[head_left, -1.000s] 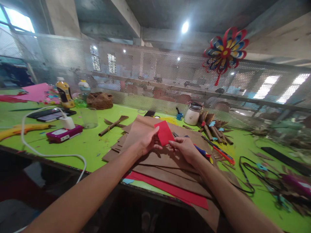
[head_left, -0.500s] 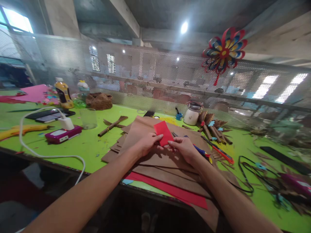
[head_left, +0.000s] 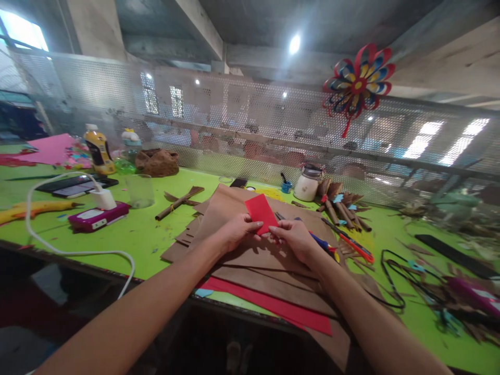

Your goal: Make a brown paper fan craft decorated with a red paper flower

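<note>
A small rectangle of red paper (head_left: 261, 211) is held up between both hands, over a stack of brown paper (head_left: 226, 208). My left hand (head_left: 241, 232) pinches its lower left edge, thumb on top. At the lower right corner, my right hand (head_left: 291, 235) is closed on the same piece with thumb and fingers. Just beyond the right hand lie a tool with a blue and red handle (head_left: 321, 241) and an orange utility knife (head_left: 357, 246). A longer red sheet (head_left: 273, 307) sticks out from beneath the brown stack at the table's front edge.
On the green table (head_left: 148, 239) at left are a purple power strip (head_left: 97, 216) with a white cable, a yellow glue gun (head_left: 35, 210) and a clear cup (head_left: 139, 191). Rolled brown paper bundles (head_left: 344, 205) stand by a white jar (head_left: 307, 183). A black cable (head_left: 385, 276) curls at right.
The view has shifted slightly, so the table items sit a little further left. Both hands keep their hold on the red paper, which has barely moved.
</note>
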`<state>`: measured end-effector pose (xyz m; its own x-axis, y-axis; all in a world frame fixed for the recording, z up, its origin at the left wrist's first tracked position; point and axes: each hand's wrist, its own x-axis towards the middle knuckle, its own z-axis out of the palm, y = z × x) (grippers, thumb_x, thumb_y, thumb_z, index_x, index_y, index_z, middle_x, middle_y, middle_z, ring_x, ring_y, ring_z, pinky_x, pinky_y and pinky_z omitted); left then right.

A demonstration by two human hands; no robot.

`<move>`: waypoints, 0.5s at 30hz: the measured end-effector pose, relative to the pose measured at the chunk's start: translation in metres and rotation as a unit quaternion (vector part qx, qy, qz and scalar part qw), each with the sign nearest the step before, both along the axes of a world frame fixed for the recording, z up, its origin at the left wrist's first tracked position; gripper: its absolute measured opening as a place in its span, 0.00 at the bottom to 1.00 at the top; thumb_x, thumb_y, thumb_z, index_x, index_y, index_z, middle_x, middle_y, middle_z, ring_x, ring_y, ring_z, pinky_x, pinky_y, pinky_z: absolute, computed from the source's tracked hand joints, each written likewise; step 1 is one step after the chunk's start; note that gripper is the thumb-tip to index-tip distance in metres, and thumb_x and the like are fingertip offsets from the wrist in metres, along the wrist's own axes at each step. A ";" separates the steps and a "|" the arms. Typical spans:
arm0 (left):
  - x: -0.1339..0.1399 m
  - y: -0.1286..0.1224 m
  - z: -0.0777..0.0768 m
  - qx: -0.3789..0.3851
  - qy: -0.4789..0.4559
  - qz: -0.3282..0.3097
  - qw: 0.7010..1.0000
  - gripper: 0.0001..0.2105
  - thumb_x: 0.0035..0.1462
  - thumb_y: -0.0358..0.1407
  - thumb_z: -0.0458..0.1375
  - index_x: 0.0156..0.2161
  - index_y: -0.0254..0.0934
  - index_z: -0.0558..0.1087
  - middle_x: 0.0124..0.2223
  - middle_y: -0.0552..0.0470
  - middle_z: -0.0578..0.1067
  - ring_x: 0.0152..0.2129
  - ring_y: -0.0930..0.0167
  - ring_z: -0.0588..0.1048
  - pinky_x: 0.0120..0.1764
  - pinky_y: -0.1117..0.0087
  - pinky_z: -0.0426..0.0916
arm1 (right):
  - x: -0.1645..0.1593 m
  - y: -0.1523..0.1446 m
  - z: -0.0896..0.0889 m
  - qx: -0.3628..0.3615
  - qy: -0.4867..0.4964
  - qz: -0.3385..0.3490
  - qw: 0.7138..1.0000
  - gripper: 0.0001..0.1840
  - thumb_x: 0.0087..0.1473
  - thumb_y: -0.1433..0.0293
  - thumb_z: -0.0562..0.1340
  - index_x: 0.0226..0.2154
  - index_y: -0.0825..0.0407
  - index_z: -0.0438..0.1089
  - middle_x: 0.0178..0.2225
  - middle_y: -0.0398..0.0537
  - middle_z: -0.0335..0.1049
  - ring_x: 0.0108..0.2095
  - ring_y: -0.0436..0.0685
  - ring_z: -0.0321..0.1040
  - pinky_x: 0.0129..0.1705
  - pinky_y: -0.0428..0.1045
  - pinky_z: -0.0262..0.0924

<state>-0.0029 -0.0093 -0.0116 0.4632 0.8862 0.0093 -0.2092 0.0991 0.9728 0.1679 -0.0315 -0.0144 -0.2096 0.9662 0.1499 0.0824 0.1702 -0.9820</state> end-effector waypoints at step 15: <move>-0.003 -0.003 -0.001 0.021 0.032 -0.030 0.999 0.22 0.39 0.30 0.65 0.43 0.32 0.71 0.36 0.45 0.75 0.22 0.76 0.70 0.23 0.76 0.59 | 0.012 0.009 0.006 0.202 -0.055 -0.061 0.976 0.17 0.49 0.64 0.59 0.42 0.52 0.69 0.33 0.49 0.71 0.33 0.54 0.67 0.35 0.48 0.61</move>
